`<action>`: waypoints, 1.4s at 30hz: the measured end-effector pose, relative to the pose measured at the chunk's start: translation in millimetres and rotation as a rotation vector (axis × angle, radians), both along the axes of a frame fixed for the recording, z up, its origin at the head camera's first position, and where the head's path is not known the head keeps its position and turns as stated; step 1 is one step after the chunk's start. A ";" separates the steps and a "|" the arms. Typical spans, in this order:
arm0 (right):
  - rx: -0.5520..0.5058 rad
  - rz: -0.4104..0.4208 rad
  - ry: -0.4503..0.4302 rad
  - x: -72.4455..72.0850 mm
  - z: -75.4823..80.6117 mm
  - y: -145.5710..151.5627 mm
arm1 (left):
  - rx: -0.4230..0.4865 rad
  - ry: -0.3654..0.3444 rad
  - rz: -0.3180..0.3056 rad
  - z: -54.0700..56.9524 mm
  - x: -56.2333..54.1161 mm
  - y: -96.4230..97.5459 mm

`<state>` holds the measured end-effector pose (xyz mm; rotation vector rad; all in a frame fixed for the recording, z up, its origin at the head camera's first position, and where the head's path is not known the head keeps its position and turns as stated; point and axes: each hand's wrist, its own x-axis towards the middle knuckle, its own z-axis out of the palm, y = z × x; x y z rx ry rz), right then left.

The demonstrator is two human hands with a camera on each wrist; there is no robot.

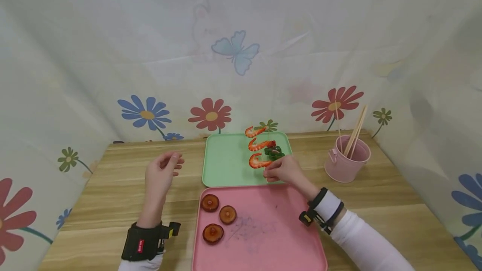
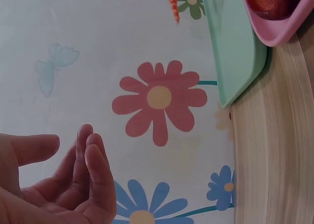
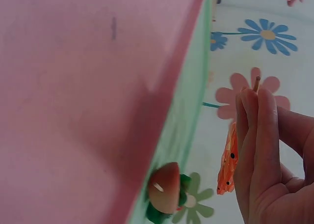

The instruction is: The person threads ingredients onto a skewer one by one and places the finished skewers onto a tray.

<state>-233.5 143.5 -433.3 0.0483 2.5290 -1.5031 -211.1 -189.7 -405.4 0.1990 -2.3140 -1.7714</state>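
My right hand (image 1: 283,170) pinches a thin wooden skewer (image 3: 256,83), whose end pokes out past the fingertips. Three orange shrimp (image 1: 257,162) are in a row on the skewer, raised over the green tray (image 1: 226,158). Behind that hand, a dark green and red food piece (image 1: 274,152) lies on the green tray, partly covered; its exact kind is unclear. My left hand (image 1: 161,172) hangs in the air left of the trays, fingers loosely curled and holding nothing.
A pink tray (image 1: 263,221) is in front of the green one, with three round brown mushroom caps (image 1: 213,233) at its left side. On the right of the wooden table (image 1: 380,195) stands a pink bucket (image 1: 344,170) holding several wooden sticks (image 1: 355,131). A flowered curtain (image 1: 241,95) hangs behind.
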 end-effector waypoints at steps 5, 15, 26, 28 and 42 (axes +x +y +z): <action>0.077 -0.007 -0.033 -4.6 -8.1 -4.7 | -0.018 -0.022 0.019 5.0 3.3 -7.6; 0.287 0.021 0.003 -12.6 -15.4 -4.7 | -0.034 -0.012 0.034 9.4 2.4 -8.2; 0.339 0.099 0.076 -16.8 -20.4 -8.2 | -0.048 -0.014 0.017 11.2 1.9 -10.6; 0.350 0.117 0.089 -17.3 -20.3 -8.4 | -0.048 -0.016 0.014 10.5 1.5 -11.2; 0.345 0.173 0.028 -22.0 -21.7 -10.9 | -0.059 -0.029 0.021 8.1 2.7 -13.1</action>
